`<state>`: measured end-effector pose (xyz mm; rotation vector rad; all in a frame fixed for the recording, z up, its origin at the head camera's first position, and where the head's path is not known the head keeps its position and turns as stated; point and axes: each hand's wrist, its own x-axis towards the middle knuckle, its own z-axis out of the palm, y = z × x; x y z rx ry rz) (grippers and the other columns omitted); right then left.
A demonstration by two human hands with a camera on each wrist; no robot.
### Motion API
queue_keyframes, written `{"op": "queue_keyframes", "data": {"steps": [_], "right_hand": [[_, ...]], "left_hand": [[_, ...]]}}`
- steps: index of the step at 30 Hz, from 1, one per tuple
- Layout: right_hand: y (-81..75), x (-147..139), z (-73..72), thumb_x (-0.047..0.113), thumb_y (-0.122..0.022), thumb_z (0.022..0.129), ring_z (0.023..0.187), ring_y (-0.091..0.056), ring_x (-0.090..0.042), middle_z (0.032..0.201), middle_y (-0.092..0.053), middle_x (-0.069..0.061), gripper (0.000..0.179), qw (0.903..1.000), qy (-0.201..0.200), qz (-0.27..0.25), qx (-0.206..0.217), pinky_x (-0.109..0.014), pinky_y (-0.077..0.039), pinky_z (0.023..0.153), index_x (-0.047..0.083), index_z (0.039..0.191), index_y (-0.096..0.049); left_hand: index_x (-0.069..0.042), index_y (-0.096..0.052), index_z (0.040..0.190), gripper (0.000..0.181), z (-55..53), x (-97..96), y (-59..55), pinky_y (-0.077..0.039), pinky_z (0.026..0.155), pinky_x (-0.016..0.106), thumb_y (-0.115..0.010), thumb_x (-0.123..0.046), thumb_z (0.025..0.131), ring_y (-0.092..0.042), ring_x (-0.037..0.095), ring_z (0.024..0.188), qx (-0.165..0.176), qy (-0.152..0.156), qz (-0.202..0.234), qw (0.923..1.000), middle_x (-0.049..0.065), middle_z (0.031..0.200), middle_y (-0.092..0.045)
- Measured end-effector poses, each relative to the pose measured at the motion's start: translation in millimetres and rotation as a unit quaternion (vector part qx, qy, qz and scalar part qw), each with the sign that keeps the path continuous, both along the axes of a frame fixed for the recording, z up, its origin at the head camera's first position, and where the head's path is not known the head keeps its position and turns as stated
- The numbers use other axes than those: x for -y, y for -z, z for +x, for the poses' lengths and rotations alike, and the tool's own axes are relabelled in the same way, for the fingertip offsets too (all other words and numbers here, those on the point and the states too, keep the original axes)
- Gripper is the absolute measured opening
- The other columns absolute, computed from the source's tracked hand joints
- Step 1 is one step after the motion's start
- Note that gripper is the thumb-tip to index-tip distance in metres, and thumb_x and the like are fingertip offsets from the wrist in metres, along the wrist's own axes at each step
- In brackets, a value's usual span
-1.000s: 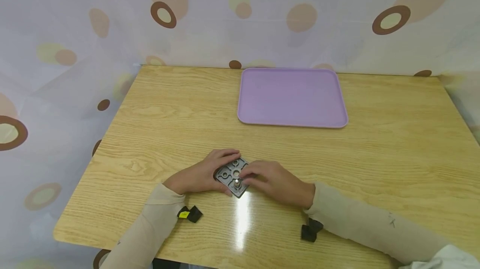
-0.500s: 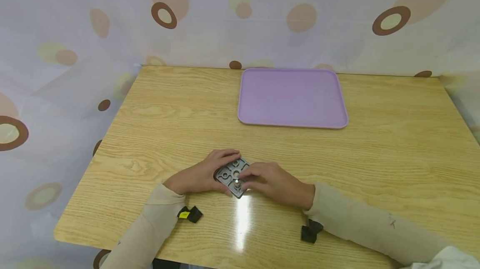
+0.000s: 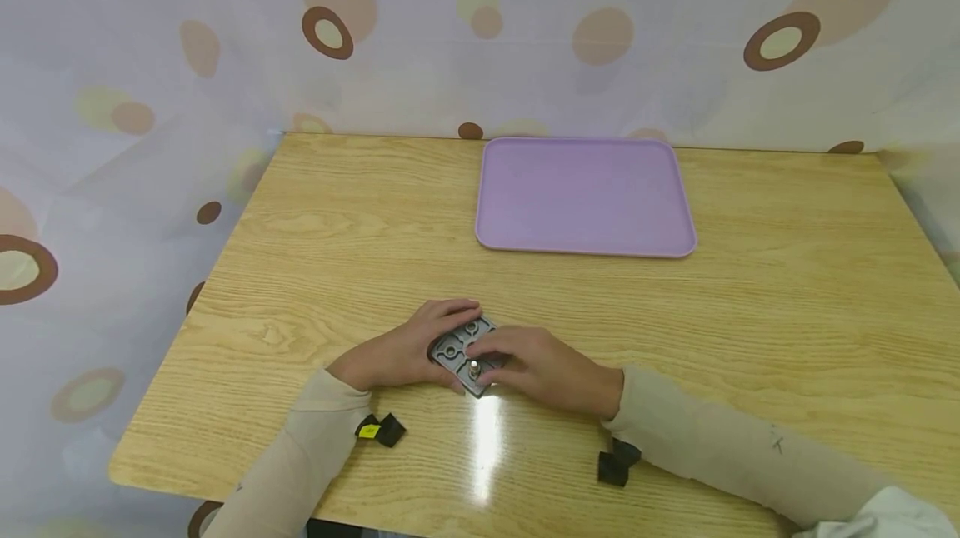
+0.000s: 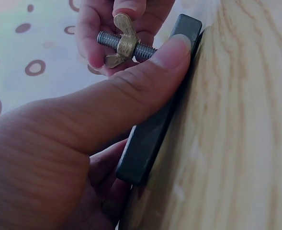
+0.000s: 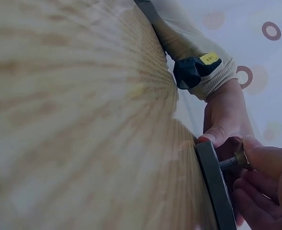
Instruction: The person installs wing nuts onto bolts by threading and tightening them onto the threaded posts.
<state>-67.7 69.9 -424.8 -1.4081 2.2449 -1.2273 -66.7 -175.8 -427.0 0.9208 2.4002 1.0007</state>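
Note:
A square grey metal plate (image 3: pixel 452 351) with recesses and round bosses lies on the table, turned cornerwise. My left hand (image 3: pixel 408 352) grips it from the left, thumb on the near edge and fingers along the far one. From the plate rises a threaded bolt (image 4: pixel 146 52) carrying a brass wing nut (image 4: pixel 126 44), which sits partway up the thread with bolt showing on both sides. My right hand (image 3: pixel 551 369) reaches in from the right and holds the wing nut between thumb and fingers. In the right wrist view its thumb (image 5: pixel 265 155) partly hides the nut.
A lilac tray (image 3: pixel 585 196) lies at the back of the wooden table (image 3: pixel 337 246), beyond the hands. A patterned curtain (image 3: pixel 420 38) hangs behind the table. Black wrist-worn pieces (image 3: pixel 388 430) sit below both sleeves, close over the tabletop.
My right hand has shifted slightly left, its index finger now reaching across the plate's centre hole around the wing nut. The left hand and plate have stayed in place.

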Motion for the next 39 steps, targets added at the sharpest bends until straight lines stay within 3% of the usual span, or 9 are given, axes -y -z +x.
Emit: {"op": "queue_keyframes", "data": {"steps": [9, 19, 26, 32, 39], "right_hand": [[-3.3, -4.4, -0.1, 0.023, -0.058, 0.092, 0.098, -0.056, -0.004, 0.107, -0.061, 0.011, 0.021, 0.9993, 0.034, 0.016, 0.007, -0.024, -0.045, 0.085, 0.016, 0.112, -0.064], [-3.5, -5.0, 0.6, 0.019, -0.059, 0.092, 0.093, -0.057, -0.003, 0.099, -0.062, 0.012, 0.01, 0.9997, 0.022, 0.001, -0.01, -0.024, -0.046, 0.081, 0.018, 0.099, -0.067], [-4.1, -2.6, 2.9, 0.022, -0.064, 0.088, 0.095, -0.058, -0.007, 0.104, -0.063, 0.005, 0.024, 0.9991, 0.027, 0.005, 0.033, -0.024, -0.047, 0.081, 0.013, 0.11, -0.063], [-4.3, -2.2, 2.7, 0.023, -0.064, 0.088, 0.105, -0.055, -0.009, 0.118, -0.058, 0.005, 0.038, 0.9993, 0.013, 0.019, 0.03, -0.026, -0.045, 0.087, 0.013, 0.124, -0.058], [-2.9, 0.4, 1.1, 0.021, -0.065, 0.088, 0.105, -0.055, -0.009, 0.121, -0.056, 0.006, 0.036, 0.9996, -0.007, 0.003, 0.027, -0.026, -0.046, 0.085, 0.011, 0.122, -0.059]], "left_hand": [[-0.012, -0.028, 0.147, 0.095, -0.1, 0.3, 0.5, -0.031, 0.1, 0.037, -0.077, -0.043, 0.071, -0.022, 0.017, 0.13, -0.01, -0.002, -0.003, 0.9999, -0.002, 0.15, -0.021], [-0.012, -0.028, 0.147, 0.094, 0.2, 1.1, 2.5, -0.03, 0.1, 0.037, -0.077, -0.042, 0.072, -0.021, 0.016, 0.131, -0.012, 0.0, 0.0, 0.9999, -0.002, 0.15, -0.02], [-0.014, -0.028, 0.147, 0.095, 0.0, 1.0, 3.2, -0.029, 0.1, 0.037, -0.076, -0.044, 0.072, -0.021, 0.014, 0.13, -0.007, -0.003, -0.004, 1.0, -0.004, 0.15, -0.02], [-0.015, -0.027, 0.147, 0.095, -0.6, 0.5, 4.4, -0.028, 0.102, 0.037, -0.076, -0.045, 0.072, -0.02, 0.013, 0.131, -0.002, -0.005, -0.008, 1.0, -0.006, 0.15, -0.02], [-0.014, -0.027, 0.147, 0.095, -1.1, 0.5, 4.3, -0.029, 0.101, 0.037, -0.076, -0.045, 0.072, -0.02, 0.013, 0.131, -0.004, -0.003, -0.005, 1.0, -0.005, 0.15, -0.019]]}}
